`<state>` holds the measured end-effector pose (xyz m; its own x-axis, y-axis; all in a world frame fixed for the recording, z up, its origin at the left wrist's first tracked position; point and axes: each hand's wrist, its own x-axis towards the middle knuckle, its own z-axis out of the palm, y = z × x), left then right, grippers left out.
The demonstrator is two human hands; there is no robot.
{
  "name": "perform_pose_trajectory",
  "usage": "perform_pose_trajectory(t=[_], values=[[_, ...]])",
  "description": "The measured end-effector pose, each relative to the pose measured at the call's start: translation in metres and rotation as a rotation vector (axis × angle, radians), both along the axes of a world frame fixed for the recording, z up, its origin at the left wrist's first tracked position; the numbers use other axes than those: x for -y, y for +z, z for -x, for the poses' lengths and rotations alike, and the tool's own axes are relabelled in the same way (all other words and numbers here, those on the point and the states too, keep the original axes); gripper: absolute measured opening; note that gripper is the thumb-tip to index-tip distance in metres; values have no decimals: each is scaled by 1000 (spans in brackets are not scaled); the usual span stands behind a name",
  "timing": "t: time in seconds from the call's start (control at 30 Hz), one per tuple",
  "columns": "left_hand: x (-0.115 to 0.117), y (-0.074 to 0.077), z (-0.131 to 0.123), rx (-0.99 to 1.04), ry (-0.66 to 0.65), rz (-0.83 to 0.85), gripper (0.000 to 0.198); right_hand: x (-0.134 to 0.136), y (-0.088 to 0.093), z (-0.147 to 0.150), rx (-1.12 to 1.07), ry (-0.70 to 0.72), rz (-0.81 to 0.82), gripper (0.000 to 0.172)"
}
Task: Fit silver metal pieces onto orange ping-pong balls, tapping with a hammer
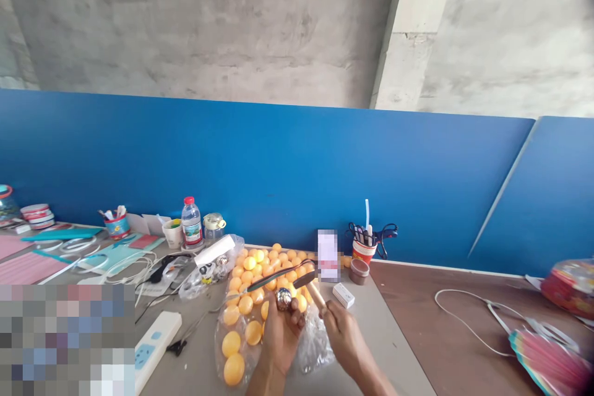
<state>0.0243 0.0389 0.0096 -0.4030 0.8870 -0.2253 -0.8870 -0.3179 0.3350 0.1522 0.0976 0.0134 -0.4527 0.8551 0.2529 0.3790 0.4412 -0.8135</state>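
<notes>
My left hand (281, 329) is curled around a small shiny silver ball (283, 299) with a mottled surface. In my right hand (342, 333) is a brush-like tool with a pale wooden handle (317, 296) and a dark flat head (304, 279). The dark head is just above and to the right of the silver ball; I cannot tell whether they touch. Behind and under both hands lie many orange balls (234, 369) in clear plastic. A long thin black object (266, 280) stretches over them. Crumpled clear plastic (315, 343) lies between my wrists.
A white box (343, 296), brown round tub (359, 271), paper cup of tools (364, 251) and upright phone (327, 253) stand right. On the left are a power strip (158, 343), black clip (176, 347), water bottle (192, 223) and cables. A blue partition (278, 173) closes the back.
</notes>
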Motion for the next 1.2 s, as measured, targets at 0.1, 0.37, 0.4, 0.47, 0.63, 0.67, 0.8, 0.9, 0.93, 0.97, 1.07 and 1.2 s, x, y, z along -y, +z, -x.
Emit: perform_pose_trajectory(t=[0.1,0.37,0.4,0.47,0.63,0.67,0.8,0.9,0.93,0.97,1.07,1.2], values=[[1,0,-1,-9,5,9,36,1,-1,1,63,26,-16,30],[-1,2,2,19,61,25,25,-4,2,-4,-25,-19,-93,31],[-2,1,2,24,67,23,24,-3,2,-4,-28,-25,-115,31],[-3,0,2,32,70,20,21,1,2,-3,-20,-23,-152,30],[-2,2,0,-7,55,63,22,5,1,0,82,14,-179,28],[-2,3,-1,-17,54,58,24,5,1,-1,81,12,-184,28],[-1,4,-3,-32,95,48,30,4,1,-1,50,-16,-207,28],[-2,3,-5,-33,85,117,30,5,-1,1,134,8,-176,28],[-3,3,-6,-36,74,125,30,5,-2,1,156,14,-169,28],[-3,3,-6,-40,65,121,30,3,-2,1,162,10,-173,28],[-2,4,-2,-58,87,79,28,-6,-2,-5,125,-87,-230,28],[0,2,5,-69,162,91,16,-29,-5,-19,204,-251,-265,23]])
